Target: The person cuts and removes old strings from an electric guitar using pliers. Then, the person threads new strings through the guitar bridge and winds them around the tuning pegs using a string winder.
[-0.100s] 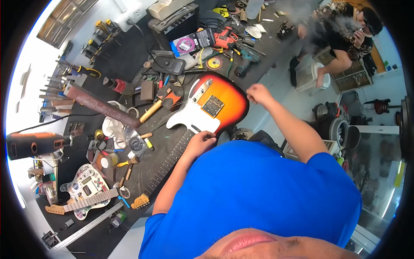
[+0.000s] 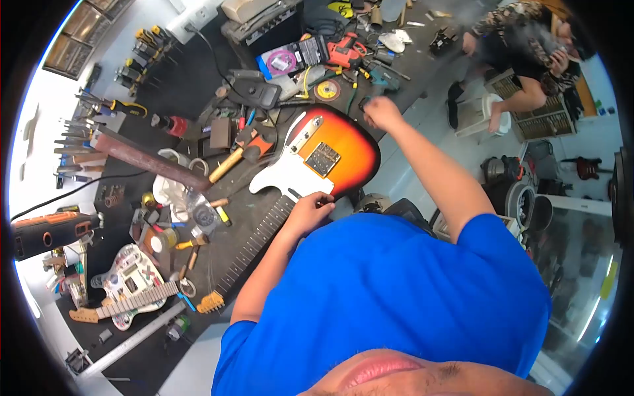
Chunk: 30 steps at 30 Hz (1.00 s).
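A sunburst electric guitar [image 2: 353, 148] with a white pickguard and a metal bridge lies face up on the dark bench, its neck slanting to the lower left. No strings show over its body. My left hand [image 2: 310, 214] holds the guitar's near edge where neck and body meet, fingers bent. Beyond the body's far right edge, my right hand [image 2: 384, 114] is in the air with its fingers curled together. Whether anything is in those fingers is hidden. Closest to them is a teal cordless drill [image 2: 383, 80].
A sticker-covered white guitar [image 2: 135, 284] lies at the lower left. A hammer [image 2: 228, 165], a red power tool [image 2: 345, 50] and a yellow disc [image 2: 327, 90] crowd the bench. Another person [image 2: 522, 63] sits at the upper right, with smoke nearby.
My right hand has moved up and left, from beside the guitar's edge to close by the cordless drill. My left hand stays at the guitar. The view has shifted slightly.
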### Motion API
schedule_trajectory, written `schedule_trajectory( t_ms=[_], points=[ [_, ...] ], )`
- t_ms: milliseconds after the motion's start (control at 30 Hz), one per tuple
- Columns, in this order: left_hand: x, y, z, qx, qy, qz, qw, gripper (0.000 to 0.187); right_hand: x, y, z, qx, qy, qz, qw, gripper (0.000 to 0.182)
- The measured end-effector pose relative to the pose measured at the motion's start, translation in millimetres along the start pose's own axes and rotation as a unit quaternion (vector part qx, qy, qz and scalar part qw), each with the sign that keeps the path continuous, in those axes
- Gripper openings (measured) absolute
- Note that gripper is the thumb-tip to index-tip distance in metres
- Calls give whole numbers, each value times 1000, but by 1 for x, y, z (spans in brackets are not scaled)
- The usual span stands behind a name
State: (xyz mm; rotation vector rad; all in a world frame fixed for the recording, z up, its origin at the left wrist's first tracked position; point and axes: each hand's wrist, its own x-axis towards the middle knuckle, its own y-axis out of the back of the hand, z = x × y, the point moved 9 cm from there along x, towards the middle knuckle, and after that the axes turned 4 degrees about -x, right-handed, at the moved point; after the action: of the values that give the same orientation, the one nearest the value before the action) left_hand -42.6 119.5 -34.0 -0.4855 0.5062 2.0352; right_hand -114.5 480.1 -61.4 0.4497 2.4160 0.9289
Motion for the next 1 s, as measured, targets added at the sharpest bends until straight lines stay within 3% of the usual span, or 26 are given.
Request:
schedule_trajectory(
  t_ms=[67, 100, 200, 233, 300, 400, 500, 600, 633, 733, 933, 1000],
  points=[
    [9, -4, 10, -4, 3, 12, 1000, 33, 72, -5, -22, -218, 74, 115, 966, 33],
    [13, -9, 13, 1, -17, 20, 1000, 32, 65, 3, -49, -298, 4, 73, 952, 35],
    [20, -14, 23, -156, 9, 51, 986, 31, 123, -21, -32, -290, -100, -29, 951, 47],
    [21, -9, 33, -119, 4, 93, 989, 30, 134, -29, -24, -316, -148, -31, 936, 50],
    [23, 1, 55, -36, -11, 170, 985, 28, 150, -35, -19, -325, -138, -26, 935, 49],
    [36, 16, 88, 119, -106, 313, 936, 18, 153, -35, -9, -331, -121, -52, 934, 48],
    [68, -1, 130, 403, -177, 303, 845, 15, 154, -34, -9, -343, -93, -64, 933, 46],
    [116, -10, 105, 533, -148, 231, 801, 12, 156, -29, -9, -326, -88, -46, 940, 47],
    [123, -8, 95, 543, -96, 182, 814, 14, 157, -27, -7, -312, -98, -56, 943, 50],
    [119, -4, 90, 550, -129, 140, 813, 13, 148, -10, -18, -273, -72, -21, 959, 44],
    [120, -6, 99, 558, -146, 145, 804, 14, 179, -5, -9, -142, 38, -100, 984, 52],
    [122, -8, 89, 547, -152, 139, 811, 14, 171, 17, -4, -102, 38, -42, 993, 54]
  ],
)
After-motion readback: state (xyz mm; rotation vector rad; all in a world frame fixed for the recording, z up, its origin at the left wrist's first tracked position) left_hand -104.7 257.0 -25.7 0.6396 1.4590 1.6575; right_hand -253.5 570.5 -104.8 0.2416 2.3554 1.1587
